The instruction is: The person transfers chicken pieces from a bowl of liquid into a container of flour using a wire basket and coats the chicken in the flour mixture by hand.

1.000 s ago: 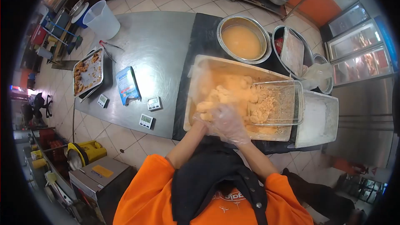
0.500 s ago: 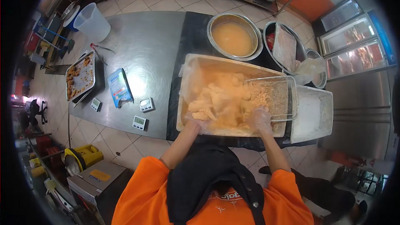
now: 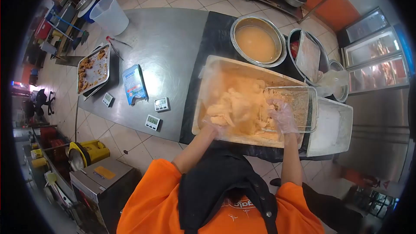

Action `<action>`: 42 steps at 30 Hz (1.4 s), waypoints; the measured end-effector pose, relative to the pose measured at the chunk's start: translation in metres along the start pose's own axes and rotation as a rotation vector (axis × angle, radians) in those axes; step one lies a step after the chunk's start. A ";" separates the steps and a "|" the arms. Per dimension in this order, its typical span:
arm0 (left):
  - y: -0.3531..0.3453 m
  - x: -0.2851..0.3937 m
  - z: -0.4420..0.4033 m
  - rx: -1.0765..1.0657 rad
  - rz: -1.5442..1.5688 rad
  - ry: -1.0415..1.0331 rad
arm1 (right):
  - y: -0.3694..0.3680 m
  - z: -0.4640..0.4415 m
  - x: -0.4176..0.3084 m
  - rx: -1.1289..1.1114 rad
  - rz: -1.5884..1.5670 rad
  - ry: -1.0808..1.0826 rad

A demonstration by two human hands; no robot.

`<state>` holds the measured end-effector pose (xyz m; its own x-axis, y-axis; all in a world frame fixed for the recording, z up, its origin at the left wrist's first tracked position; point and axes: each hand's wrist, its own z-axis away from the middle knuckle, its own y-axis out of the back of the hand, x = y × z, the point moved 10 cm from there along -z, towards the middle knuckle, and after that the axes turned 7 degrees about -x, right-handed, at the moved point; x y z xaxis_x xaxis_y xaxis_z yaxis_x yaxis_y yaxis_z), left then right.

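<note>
Touches coated pieces (image 3: pixel 220 115) in tub (image 3: pixel 242 69) with left hand (image 3: pixel 216 128), half-curls right hand (image 3: pixel 284 117) at tub's basket (image 3: pixel 307 106); cannot tell either grip. Beyond tub, has orange liquid (image 3: pixel 255 43) in bowl (image 3: pixel 260 22).

Pale-orange coated pieces (image 3: pixel 220 113) — orange shirt (image 3: pixel 147 197)

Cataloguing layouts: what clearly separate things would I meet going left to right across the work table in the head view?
Crumb-strewn tray, blue packet, left hand, right hand, white tub.
</note>
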<state>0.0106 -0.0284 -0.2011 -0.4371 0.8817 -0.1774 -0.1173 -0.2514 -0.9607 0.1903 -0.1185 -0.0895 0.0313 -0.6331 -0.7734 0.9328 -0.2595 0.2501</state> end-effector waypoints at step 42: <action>-0.011 0.000 -0.001 -0.029 -0.058 0.017 | 0.004 -0.032 0.068 -0.086 1.287 -0.010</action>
<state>0.0125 -0.0250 -0.1904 -0.4149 0.9013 -0.1242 -0.1166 -0.1880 -0.9752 0.2072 -0.1395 -0.1600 0.9178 -0.3969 -0.0010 0.2540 0.5854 0.7699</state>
